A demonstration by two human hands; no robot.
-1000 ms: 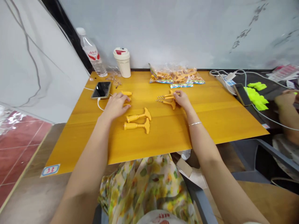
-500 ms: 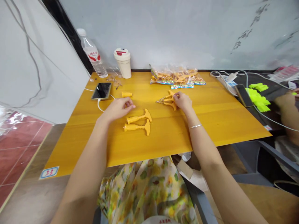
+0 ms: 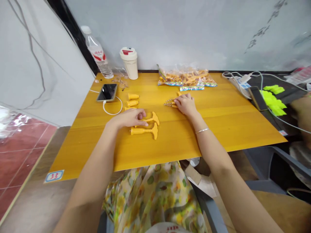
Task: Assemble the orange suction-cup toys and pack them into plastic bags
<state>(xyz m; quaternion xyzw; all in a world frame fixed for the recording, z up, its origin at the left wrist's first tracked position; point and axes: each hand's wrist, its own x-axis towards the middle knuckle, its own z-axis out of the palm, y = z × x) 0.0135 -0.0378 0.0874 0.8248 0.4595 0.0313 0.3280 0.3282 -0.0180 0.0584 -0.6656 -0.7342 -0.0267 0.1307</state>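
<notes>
The left hand [image 3: 130, 118], grip parted, partly hides 1 T-handled tool [image 3: 155, 118]; the right hand [image 3: 186, 104] overlaps spiral-tipped pieces [image 3: 170, 104], grip unclear.

At the back left of the table [image 3: 223, 119] we see a water bottle [image 3: 98, 56] near a lidded cream cup [image 3: 130, 64]; before them lies what may be a pair of glasses [image 3: 123, 84], hard to make out. Nearer us, a phone [image 3: 107, 92] lies beside a looping white cable [image 3: 114, 114]. To our right, a second phone [image 3: 258, 99] lies just beside bright yellow-green pieces [image 3: 274, 103].
</notes>
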